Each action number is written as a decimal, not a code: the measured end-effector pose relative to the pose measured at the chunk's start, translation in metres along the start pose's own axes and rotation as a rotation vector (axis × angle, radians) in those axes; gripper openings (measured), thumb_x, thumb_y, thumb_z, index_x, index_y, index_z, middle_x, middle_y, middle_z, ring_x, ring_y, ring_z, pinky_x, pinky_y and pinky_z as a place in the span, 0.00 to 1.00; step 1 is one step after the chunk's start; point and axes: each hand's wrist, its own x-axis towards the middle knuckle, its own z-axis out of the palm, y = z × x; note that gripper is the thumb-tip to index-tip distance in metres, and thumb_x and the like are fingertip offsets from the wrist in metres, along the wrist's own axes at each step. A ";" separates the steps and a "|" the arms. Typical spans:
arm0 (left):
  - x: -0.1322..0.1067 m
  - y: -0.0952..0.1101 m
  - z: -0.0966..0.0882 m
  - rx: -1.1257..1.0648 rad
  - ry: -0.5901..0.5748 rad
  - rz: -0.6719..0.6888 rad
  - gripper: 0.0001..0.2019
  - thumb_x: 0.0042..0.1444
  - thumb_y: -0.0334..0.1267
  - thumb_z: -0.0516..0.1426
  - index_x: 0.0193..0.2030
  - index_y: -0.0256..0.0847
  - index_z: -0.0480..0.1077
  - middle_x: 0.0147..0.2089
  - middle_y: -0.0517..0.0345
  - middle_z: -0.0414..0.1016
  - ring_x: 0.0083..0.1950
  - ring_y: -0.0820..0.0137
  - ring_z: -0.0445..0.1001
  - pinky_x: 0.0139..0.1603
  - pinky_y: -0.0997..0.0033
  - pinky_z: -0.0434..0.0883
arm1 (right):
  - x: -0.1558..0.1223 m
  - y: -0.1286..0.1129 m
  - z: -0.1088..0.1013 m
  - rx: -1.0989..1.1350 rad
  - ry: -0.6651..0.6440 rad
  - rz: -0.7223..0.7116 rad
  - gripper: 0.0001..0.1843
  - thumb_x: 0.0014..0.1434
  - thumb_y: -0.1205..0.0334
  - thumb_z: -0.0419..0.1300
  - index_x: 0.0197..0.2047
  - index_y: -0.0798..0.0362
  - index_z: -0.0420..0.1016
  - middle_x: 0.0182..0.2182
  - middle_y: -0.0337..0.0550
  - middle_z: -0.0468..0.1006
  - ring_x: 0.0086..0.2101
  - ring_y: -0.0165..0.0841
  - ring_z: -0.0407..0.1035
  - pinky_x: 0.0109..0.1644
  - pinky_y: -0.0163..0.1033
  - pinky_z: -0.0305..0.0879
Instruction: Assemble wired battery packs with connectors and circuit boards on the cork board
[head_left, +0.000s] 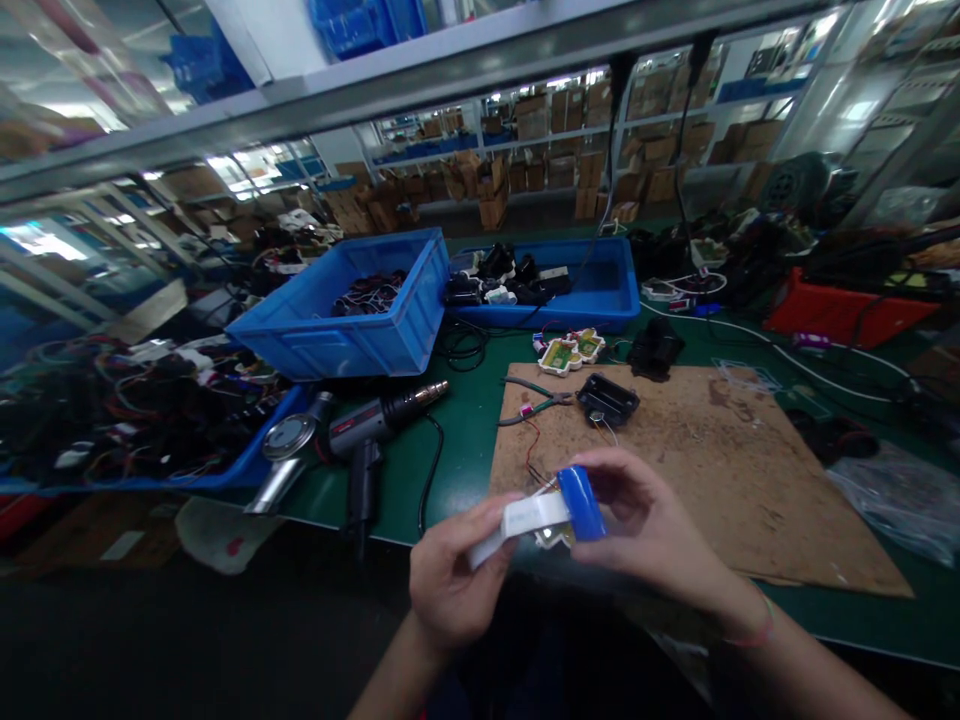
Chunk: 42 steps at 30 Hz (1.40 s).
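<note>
My left hand [459, 575] is closed on a white plastic piece [529, 514], pinched between thumb and fingers. Fingers and thumb of my right hand [652, 525] grip a blue battery [581, 503] by its side and lower end. The two parts meet or overlap in front of my body, over the bench's front edge; whether they are joined I cannot tell. Thin wires run from behind them toward a black plastic housing [607, 398] on the brown board [705, 450]. Green-handled pliers [551, 398] lie beside that housing.
A heat gun [375, 425] lies left of the board, its cord trailing over the green bench. Blue bins [337, 340] with parts stand behind. White housings with green circuit boards [570, 352] sit at the board's back edge. A red bin [847, 310] is at right.
</note>
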 end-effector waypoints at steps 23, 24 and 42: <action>0.068 0.035 -0.066 0.502 -0.578 0.406 0.18 0.61 0.22 0.53 0.58 0.30 0.69 0.54 0.39 0.79 0.56 0.59 0.79 0.53 0.63 0.80 | 0.032 -0.007 0.015 -0.807 -0.318 -0.469 0.25 0.60 0.63 0.65 0.60 0.50 0.69 0.55 0.48 0.76 0.57 0.41 0.68 0.63 0.50 0.67; 0.070 0.036 -0.069 0.520 -0.612 0.402 0.18 0.62 0.22 0.52 0.58 0.30 0.69 0.54 0.39 0.79 0.55 0.59 0.79 0.51 0.62 0.81 | 0.033 -0.006 0.018 -0.855 -0.350 -0.498 0.25 0.61 0.66 0.63 0.61 0.51 0.69 0.55 0.50 0.76 0.57 0.42 0.68 0.63 0.52 0.67; 0.073 -0.051 -0.125 -0.130 0.235 -0.634 0.20 0.58 0.46 0.64 0.55 0.39 0.73 0.49 0.53 0.82 0.44 0.62 0.82 0.37 0.64 0.82 | 0.032 0.020 0.014 -0.422 -0.109 -0.213 0.34 0.56 0.56 0.72 0.63 0.46 0.66 0.61 0.49 0.72 0.61 0.41 0.66 0.67 0.52 0.63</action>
